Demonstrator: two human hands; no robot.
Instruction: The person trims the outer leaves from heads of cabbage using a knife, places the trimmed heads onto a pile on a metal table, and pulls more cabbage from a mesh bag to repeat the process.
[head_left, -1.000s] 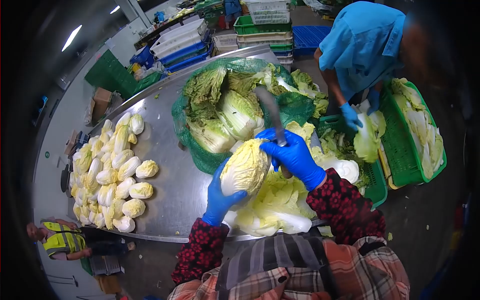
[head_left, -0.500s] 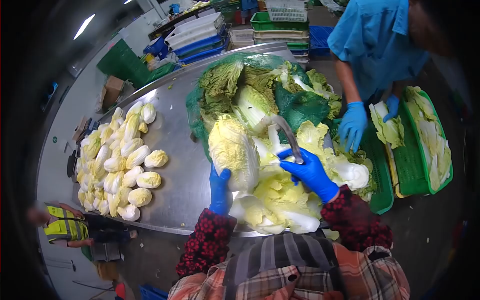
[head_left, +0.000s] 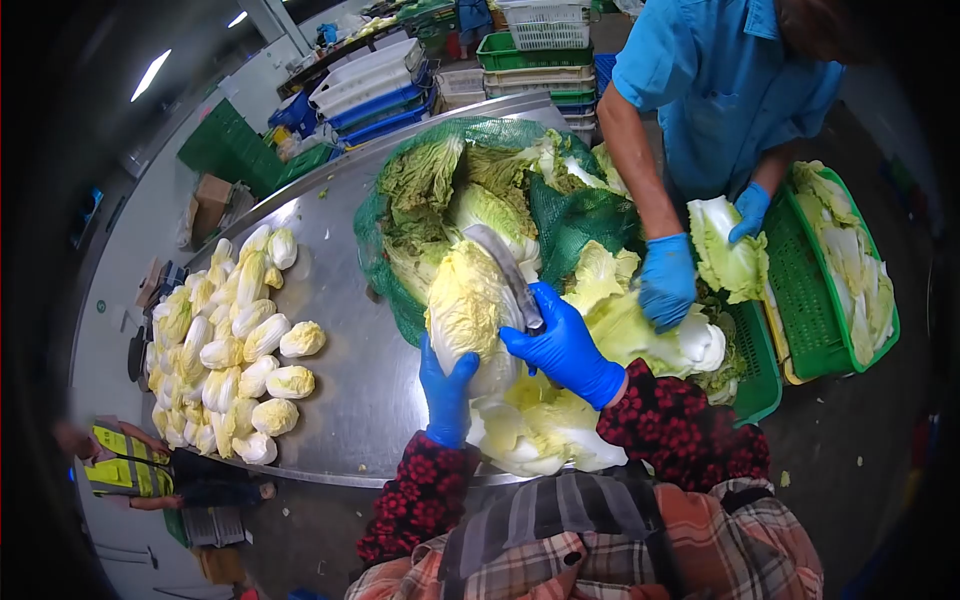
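A pale yellow napa cabbage stands tilted over the metal table, gripped along its lower left by my left hand in a blue glove. My right hand, gloved too, is wrapped round the handle of a curved knife. The blade lies against or just beside the cabbage's upper right side; contact is hard to make out. Below both hands are loose cabbage leaves. Behind the cabbage, a green mesh sack lies open with untrimmed cabbages inside.
Many trimmed cabbages lie at the left of the metal table. A co-worker on the right holds a leaf near green crates. Stacked crates stand behind the table.
My right hand and the knife have moved left, up to the cabbage. The co-worker's hand has lowered onto the leaves at the right. The view has shifted slightly.
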